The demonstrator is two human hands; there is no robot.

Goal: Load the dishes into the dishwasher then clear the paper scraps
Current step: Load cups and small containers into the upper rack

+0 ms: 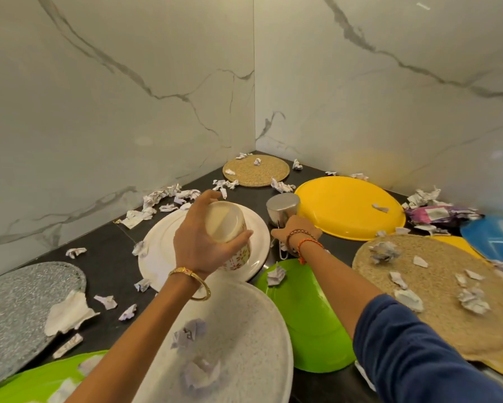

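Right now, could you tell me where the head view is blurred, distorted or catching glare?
Head view: the paper scraps on the speckled white plate near the bottom edge are blurred; wide-angle distortion bends the marble walls; the steel cup shows soft glare; the left hand and floral cup stay fairly sharp.

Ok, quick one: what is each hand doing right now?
Left hand: grips the upside-down patterned cup above the white plate.
Right hand: at the steel cup, fingers hidden; grip cannot be told.
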